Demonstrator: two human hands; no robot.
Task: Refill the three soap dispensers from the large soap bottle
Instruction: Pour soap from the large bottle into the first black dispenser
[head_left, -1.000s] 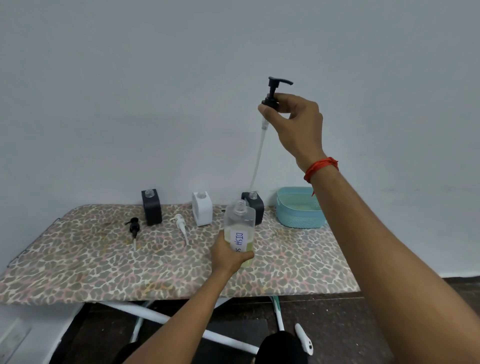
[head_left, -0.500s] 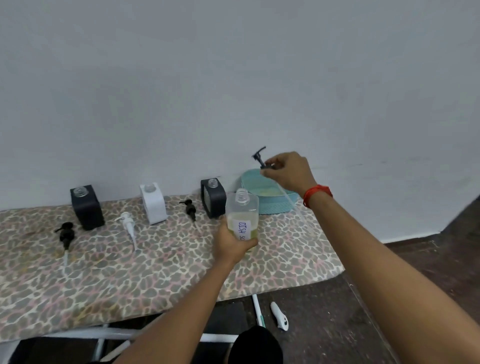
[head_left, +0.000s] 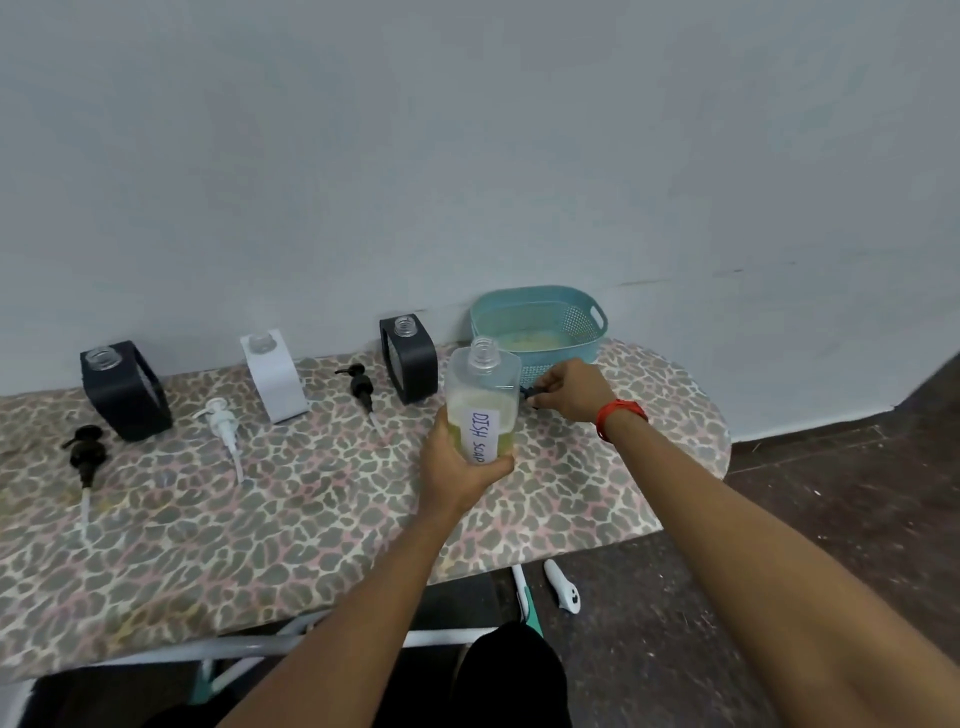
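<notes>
Presently: left hand (head_left: 460, 467) wraps the lower body of the large soap bottle (head_left: 483, 395), upright and uncapped, near the rightmost black dispenser (head_left: 413, 364). Right hand (head_left: 571, 397) pinches a black pump (head_left: 527, 392) just right of it. Roughly half full: likely moderate weight, slick squeezable plastic; grip low and firm.

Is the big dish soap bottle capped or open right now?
Open. The dish soap bottle shows a bare threaded neck, nothing screwed on, held upright by the left hand.
</notes>
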